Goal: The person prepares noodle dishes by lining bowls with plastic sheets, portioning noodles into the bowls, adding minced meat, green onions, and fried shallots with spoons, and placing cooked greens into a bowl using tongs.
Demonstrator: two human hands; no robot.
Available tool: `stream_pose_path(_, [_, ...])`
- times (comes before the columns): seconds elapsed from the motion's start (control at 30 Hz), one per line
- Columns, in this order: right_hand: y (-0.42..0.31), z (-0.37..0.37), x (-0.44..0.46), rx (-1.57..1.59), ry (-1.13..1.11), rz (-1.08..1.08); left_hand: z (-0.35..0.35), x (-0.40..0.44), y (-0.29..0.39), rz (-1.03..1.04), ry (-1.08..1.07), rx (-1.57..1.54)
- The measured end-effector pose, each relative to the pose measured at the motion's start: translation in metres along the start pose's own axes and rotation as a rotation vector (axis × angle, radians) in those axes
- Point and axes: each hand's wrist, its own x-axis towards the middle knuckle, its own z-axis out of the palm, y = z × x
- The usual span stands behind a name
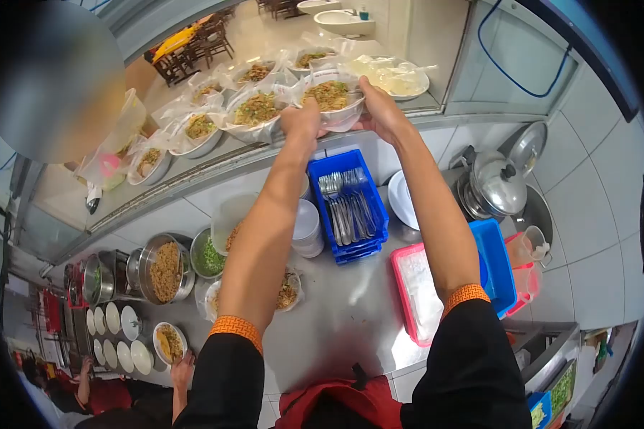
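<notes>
Both my arms reach up to the serving ledge. My left hand (302,123) and my right hand (381,113) grip opposite sides of a plastic-lined bowl of noodles (327,96) at the ledge's front edge. Just left of it stands another lined bowl of noodles (256,109), close to my left hand. Behind my right hand lies a plate with clear plastic bags (392,76). More lined bowls of food (200,127) line the ledge to the left.
Below the ledge are a blue bin of forks (347,207), a steel pot (499,182), a pink-rimmed tray (416,286), a blue tray (495,261) and a pan of minced food (166,272). At lower left, a co-worker's hand (182,370) touches a bowl (169,342).
</notes>
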Motion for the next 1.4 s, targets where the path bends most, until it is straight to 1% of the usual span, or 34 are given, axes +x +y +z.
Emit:
stream_pose_path(0.03, [0.007,-0.001,0.009,0.003,-0.017,0.0,0.001,0.008,-0.006,0.008,0.07,0.023])
stream_pose_path(0.07, [0.011,-0.004,0.016,0.019,0.016,0.016,0.004,0.011,-0.006,-0.03,0.098,0.013])
stream_pose_path(0.1, [0.016,-0.007,0.023,0.032,0.045,0.034,0.006,0.011,-0.009,-0.024,0.124,0.009])
stream_pose_path(0.17, [0.024,-0.01,0.03,0.183,0.0,-0.011,0.01,0.004,-0.01,-0.011,0.188,-0.002])
stream_pose_path(0.2, [0.03,-0.013,0.037,0.248,-0.049,-0.01,0.011,0.001,-0.012,-0.003,0.148,-0.09])
stream_pose_path(0.23, [0.027,-0.007,0.028,0.265,0.004,-0.009,0.01,-0.004,-0.015,0.009,0.108,-0.178])
stream_pose_path(0.3, [0.018,0.002,-0.005,0.27,0.082,-0.016,-0.001,-0.022,-0.015,-0.034,-0.058,-0.331])
stream_pose_path(0.33, [0.019,0.006,-0.019,0.262,0.105,-0.023,-0.007,-0.048,0.002,-0.096,0.005,-0.27])
stream_pose_path(0.37, [0.026,0.011,-0.032,0.188,0.191,-0.073,-0.014,-0.079,0.014,-0.162,0.066,-0.209])
stream_pose_path(0.43, [0.052,0.025,-0.058,0.074,0.365,-0.185,-0.05,-0.124,-0.004,0.013,-0.104,-0.256])
stream_pose_path(0.47, [0.058,0.042,-0.082,-0.004,0.412,-0.22,-0.072,-0.154,-0.005,0.04,-0.142,-0.235])
stream_pose_path(0.5, [0.071,0.055,-0.105,-0.093,0.424,-0.25,-0.099,-0.184,0.003,0.065,-0.186,-0.215])
stream_pose_path(0.53, [0.084,0.072,-0.129,-0.165,0.405,-0.279,-0.13,-0.212,0.009,0.049,-0.162,-0.157])
stream_pose_path(0.57, [0.097,0.089,-0.15,-0.163,0.374,-0.236,-0.167,-0.233,0.017,0.039,-0.146,-0.095])
stream_pose_path(0.6, [0.108,0.108,-0.172,-0.192,0.297,-0.211,-0.206,-0.247,0.019,0.047,-0.064,-0.05])
stream_pose_path(0.63, [0.128,0.12,-0.185,-0.159,0.194,-0.224,-0.246,-0.256,0.018,0.058,0.013,-0.002])
stream_pose_path(0.67, [0.142,0.135,-0.196,-0.215,0.082,-0.176,-0.283,-0.259,0.019,0.057,0.145,0.035])
stream_pose_path(0.7, [0.141,0.158,-0.204,-0.243,0.015,-0.132,-0.317,-0.26,0.024,0.055,0.275,0.07])
stream_pose_path(0.77, [0.125,0.202,-0.197,-0.283,-0.153,-0.095,-0.373,-0.25,0.045,0.113,0.391,0.061])
stream_pose_path(0.83, [0.104,0.245,-0.166,-0.329,-0.21,-0.18,-0.416,-0.224,0.076,0.176,0.404,-0.039])
stream_pose_path(0.9, [0.079,0.29,-0.115,-0.279,-0.286,-0.248,-0.454,-0.182,0.109,0.212,0.357,-0.058])
stream_pose_path(0.93, [0.063,0.316,-0.086,-0.272,-0.252,-0.338,-0.472,-0.154,0.125,0.199,0.357,-0.019])
stream_pose_path(0.97, [0.049,0.336,-0.051,-0.286,-0.27,-0.395,-0.488,-0.125,0.139,0.186,0.36,0.02])
stream_pose_path(1.0, [0.026,0.361,-0.025,-0.361,-0.243,-0.326,-0.501,-0.096,0.153,0.163,0.36,-0.016])
stream_pose_path(1.07, [0.003,0.401,0.036,-0.401,-0.199,-0.332,-0.516,-0.054,0.173,0.152,0.346,-0.051])
stream_pose_path(1.1, [-0.007,0.419,0.059,-0.388,-0.169,-0.28,-0.517,-0.036,0.183,0.108,0.355,-0.062])
stream_pose_path(1.13, [-0.014,0.432,0.091,-0.517,-0.132,-0.267,-0.516,-0.019,0.192,0.065,0.361,-0.071])
stream_pose_path(1.17, [-0.022,0.443,0.108,-0.645,-0.09,-0.251,-0.514,-0.006,0.202,0.082,0.339,-0.073])
stream_pose_path(1.2, [-0.025,0.451,0.122,-0.647,-0.07,-0.271,-0.512,0.007,0.208,0.063,0.352,-0.074])
stream_pose_path(1.27, [-0.029,0.47,0.136,-0.869,0.073,-0.337,-0.512,0.034,0.214,0.014,0.378,-0.086])
stream_pose_path(1.3, [-0.032,0.475,0.144,-0.884,0.088,-0.34,-0.516,0.051,0.215,0.013,0.362,-0.098])
stream_pose_path(1.37, [-0.032,0.483,0.155,-0.701,-0.083,-0.052,-0.524,0.076,0.209,0.031,0.493,0.001])
stream_pose_path(1.4, [-0.034,0.488,0.158,-0.614,-0.116,-0.02,-0.527,0.084,0.211,-0.021,0.567,0.022])
